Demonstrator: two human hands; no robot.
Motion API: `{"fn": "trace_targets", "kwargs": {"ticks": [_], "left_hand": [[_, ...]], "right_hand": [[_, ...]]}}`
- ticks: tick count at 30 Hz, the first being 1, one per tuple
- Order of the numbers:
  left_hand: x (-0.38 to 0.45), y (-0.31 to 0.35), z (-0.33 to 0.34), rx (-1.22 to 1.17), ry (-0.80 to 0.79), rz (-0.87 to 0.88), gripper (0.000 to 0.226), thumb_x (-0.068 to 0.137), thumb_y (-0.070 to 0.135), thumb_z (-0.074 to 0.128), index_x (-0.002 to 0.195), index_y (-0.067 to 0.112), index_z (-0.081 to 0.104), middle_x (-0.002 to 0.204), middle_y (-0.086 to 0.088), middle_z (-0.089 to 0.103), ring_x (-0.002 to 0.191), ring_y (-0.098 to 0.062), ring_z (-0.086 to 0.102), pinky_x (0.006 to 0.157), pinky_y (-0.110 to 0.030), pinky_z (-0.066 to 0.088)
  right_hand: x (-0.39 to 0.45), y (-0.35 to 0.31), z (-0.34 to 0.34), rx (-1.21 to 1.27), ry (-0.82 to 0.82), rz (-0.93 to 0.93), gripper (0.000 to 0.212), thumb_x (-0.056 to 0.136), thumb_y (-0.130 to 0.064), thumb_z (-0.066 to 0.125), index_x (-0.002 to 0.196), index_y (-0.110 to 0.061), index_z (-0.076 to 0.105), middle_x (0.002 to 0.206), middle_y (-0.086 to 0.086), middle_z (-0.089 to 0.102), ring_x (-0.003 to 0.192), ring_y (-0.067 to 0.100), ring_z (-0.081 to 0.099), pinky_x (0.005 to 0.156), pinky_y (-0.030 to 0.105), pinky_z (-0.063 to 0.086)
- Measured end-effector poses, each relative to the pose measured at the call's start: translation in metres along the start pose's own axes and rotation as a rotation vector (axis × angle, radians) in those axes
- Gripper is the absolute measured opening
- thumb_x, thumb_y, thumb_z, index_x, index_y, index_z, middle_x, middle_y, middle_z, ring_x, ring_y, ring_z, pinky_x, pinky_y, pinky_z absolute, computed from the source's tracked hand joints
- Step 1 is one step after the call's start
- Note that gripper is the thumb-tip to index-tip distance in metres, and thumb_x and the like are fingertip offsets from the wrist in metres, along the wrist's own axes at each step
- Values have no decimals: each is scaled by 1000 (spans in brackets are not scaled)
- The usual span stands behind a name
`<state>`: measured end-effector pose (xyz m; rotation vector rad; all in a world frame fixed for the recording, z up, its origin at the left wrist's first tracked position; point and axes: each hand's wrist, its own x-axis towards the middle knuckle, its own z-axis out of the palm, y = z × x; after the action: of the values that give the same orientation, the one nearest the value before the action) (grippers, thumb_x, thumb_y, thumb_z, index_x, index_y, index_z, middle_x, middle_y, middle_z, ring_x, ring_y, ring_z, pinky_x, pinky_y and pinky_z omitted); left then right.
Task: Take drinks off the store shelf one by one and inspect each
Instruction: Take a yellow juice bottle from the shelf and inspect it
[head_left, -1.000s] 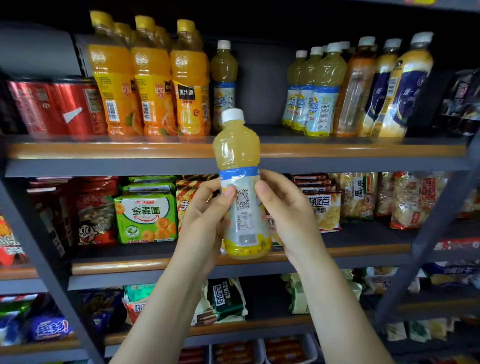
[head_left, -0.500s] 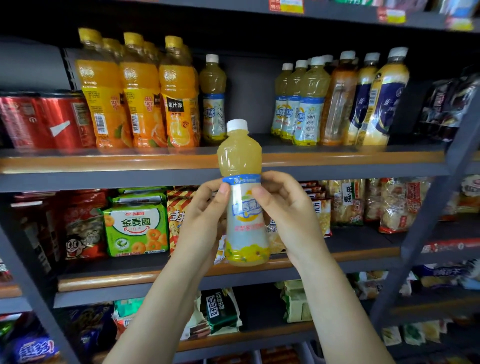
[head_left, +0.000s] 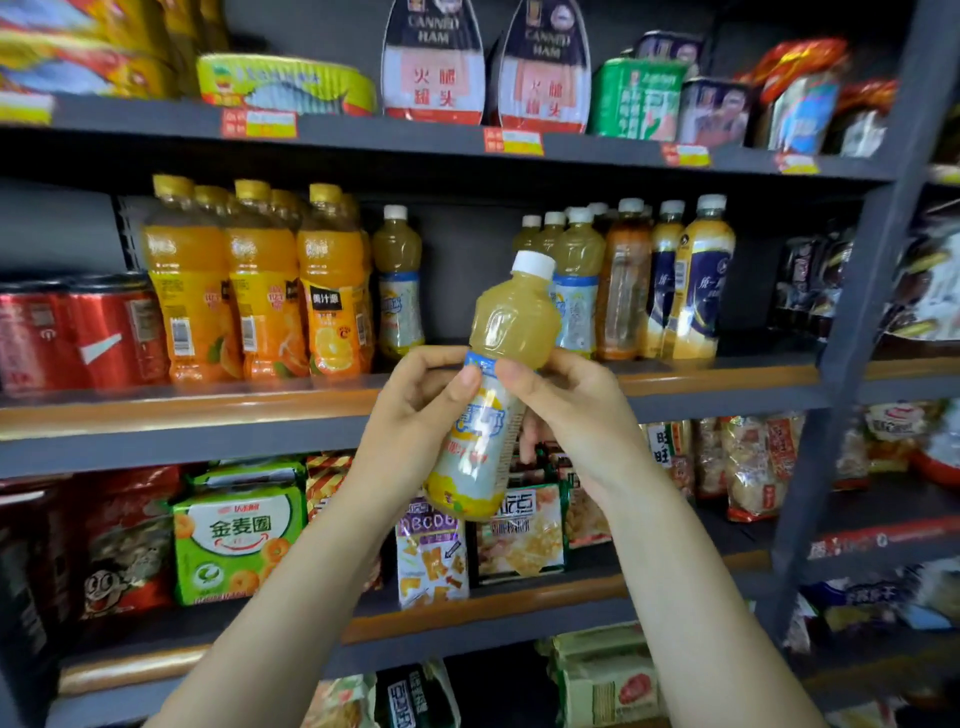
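Note:
A pale yellow juice bottle (head_left: 511, 332) with a white cap and a blue-and-white label hangs in front of the drinks shelf (head_left: 717, 376), tilted with its cap to the upper right. My left hand (head_left: 415, 421) holds it from the left, thumb across the label. My right hand (head_left: 576, 410) grips it from the right, thumb at the label's top edge. Behind it stand orange juice bottles (head_left: 265, 291), one pale bottle alone (head_left: 397, 291), and a row of pale and tea bottles (head_left: 623, 280). Red cans (head_left: 78, 332) stand at the far left.
Above are canned ham packs (head_left: 434, 62) and tins. Below the drinks are snack packs, among them a green biscuit pack (head_left: 236, 540). A dark upright post (head_left: 872, 291) divides the shelving at the right. A gap on the drinks shelf lies behind the held bottle.
The view has risen, so the canned goods shelf now shows. The bottle was turned from its back label to its front label, then tipped to the right. Both hands stayed on it.

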<state>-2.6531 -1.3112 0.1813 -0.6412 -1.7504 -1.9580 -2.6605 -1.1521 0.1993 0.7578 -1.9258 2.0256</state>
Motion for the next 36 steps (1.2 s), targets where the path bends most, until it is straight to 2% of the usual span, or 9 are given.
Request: {"fn": "trace_targets", "kwargs": {"ticks": [5,8,11,15,18,25,28,32,36], "left_hand": [[42,3,-12,447,53,227,14,104,24,53,109,25,66,110,7,69,100,2,61,91,-22,49],[59,-11,-22,799,96,275,26,101,41,50,106,22,66,104,3,68,100,-11,60,93,-38,48],[66,-19,-18,1152,95,275,55,94,60,33,108,19,67,101,-5,71,98,-30,65,82,-43,51],[68,-33,-13,1504,81,273,52,101,55,35,89,17,68,79,-10,70,75,-34,68,58,-35,46],[68,-42,-17,1606,75,337,63,95,61,27,76,15,65,68,-8,66,64,-31,65,54,-32,42],[69,-33,-29,1758,164,188,69,84,83,15,90,20,43,63,1,51,57,-21,47,49,-29,31],[71,-35,-28,1753,163,177,71,84,83,14,92,20,45,62,1,49,58,-21,47,50,-29,30],[73,-35,-29,1752,165,154,74,88,80,17,101,19,55,64,0,52,59,-21,48,52,-30,32],[71,-35,-30,1747,156,146,73,91,77,18,104,17,58,60,1,46,58,-21,47,51,-31,31]], "right_hand": [[19,-17,-14,8,186,-163,35,90,-24,74,117,-12,55,102,10,69,51,17,62,64,48,62],[32,-17,-25,18,236,-199,47,91,-13,73,128,-18,46,115,10,63,62,11,65,68,37,63],[49,-17,-34,21,276,-210,50,90,-9,74,129,-18,45,125,15,60,81,17,67,71,34,63],[77,-22,-44,-102,280,-250,55,86,-13,79,129,-19,45,123,7,61,105,25,68,70,30,63],[99,-22,-45,-232,239,-201,50,86,-16,80,122,-25,46,111,-5,60,99,25,68,70,32,63],[169,1,-43,-360,192,101,54,84,-25,82,125,-14,50,122,12,62,77,23,66,70,44,64],[195,14,-34,-437,152,202,49,86,-27,80,120,-14,48,122,12,59,94,29,64,62,40,63],[219,26,-24,-488,169,249,34,91,-30,74,107,-14,49,114,11,58,77,25,66,65,40,62],[231,33,-22,-563,206,274,18,98,-20,67,92,-10,53,113,21,67,78,31,70,72,40,62]]}}
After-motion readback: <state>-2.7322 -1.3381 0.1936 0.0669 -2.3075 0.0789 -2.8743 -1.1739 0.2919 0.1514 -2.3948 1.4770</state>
